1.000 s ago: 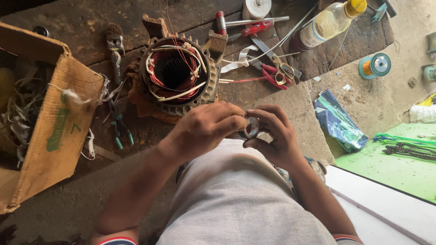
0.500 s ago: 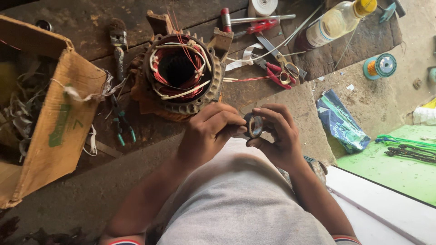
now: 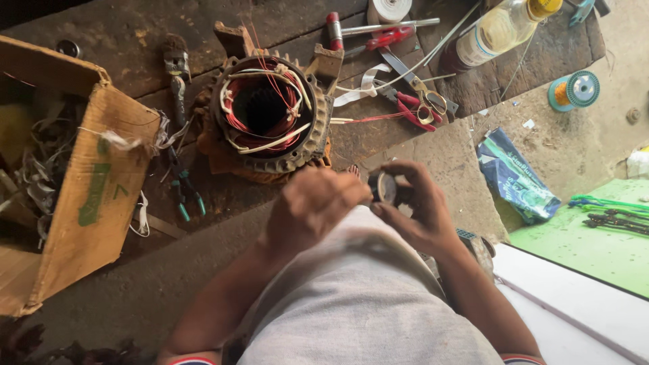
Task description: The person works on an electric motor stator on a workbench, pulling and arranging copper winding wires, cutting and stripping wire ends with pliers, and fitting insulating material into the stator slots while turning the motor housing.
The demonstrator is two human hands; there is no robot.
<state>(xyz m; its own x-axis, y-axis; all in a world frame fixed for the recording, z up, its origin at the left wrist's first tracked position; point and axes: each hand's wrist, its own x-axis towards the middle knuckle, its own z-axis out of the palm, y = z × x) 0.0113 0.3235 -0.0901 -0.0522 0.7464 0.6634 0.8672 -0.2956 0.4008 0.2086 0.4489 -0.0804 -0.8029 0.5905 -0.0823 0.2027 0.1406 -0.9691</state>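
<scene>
My right hand (image 3: 412,213) grips a small dark roll of tape (image 3: 383,187) in front of my chest. My left hand (image 3: 312,206) is closed beside it, its fingertips at the roll's edge; whether it pinches the tape end is hidden. Just beyond my hands, on the dark wooden bench (image 3: 128,40), sits a motor stator (image 3: 270,111) with red copper windings and white sleeved leads.
An open cardboard box (image 3: 81,196) of scraps stands at the left. Small green-handled pliers (image 3: 186,192) lie beside it. Scissors (image 3: 422,98), a red-handled tool (image 3: 382,37), a bottle (image 3: 500,30) and a white tape roll (image 3: 390,8) lie at the back. A wire spool (image 3: 573,90) and blue bag (image 3: 515,177) rest on the floor.
Both hands have shifted slightly toward the right with the tape roll, and my fingers have turned around it. My view has dipped, so the stator sits lower in the frame.
</scene>
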